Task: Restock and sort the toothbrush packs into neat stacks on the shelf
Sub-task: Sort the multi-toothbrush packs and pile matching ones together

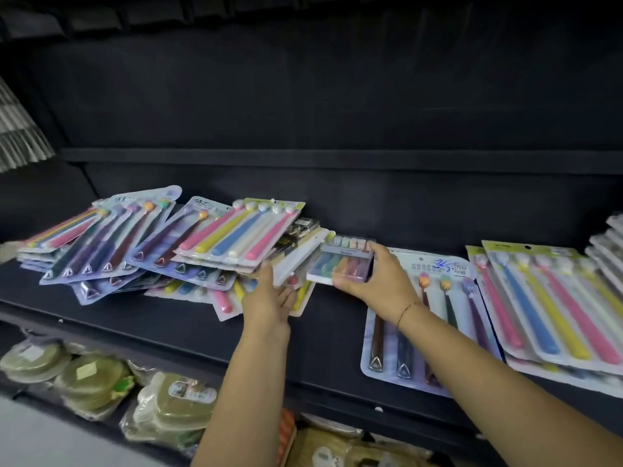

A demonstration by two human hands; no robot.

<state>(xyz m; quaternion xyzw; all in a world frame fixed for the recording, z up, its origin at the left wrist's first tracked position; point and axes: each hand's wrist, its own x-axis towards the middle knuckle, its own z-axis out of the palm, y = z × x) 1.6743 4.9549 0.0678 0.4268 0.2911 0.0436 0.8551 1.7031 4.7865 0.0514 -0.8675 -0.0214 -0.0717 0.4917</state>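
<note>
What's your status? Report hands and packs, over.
Left hand pinching white pack at jumbled pile. Right hand gripping pastel box. Pile unsorted, overlapping; nothing blocks hands.

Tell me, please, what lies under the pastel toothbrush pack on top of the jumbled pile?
Directly under the pastel pack show edges of similar packs, then a purple-backed pack with dark handles. A dark pack pokes out on its right. How many lie beneath is covered.

Bare shelf strip btw pack piles
</note>
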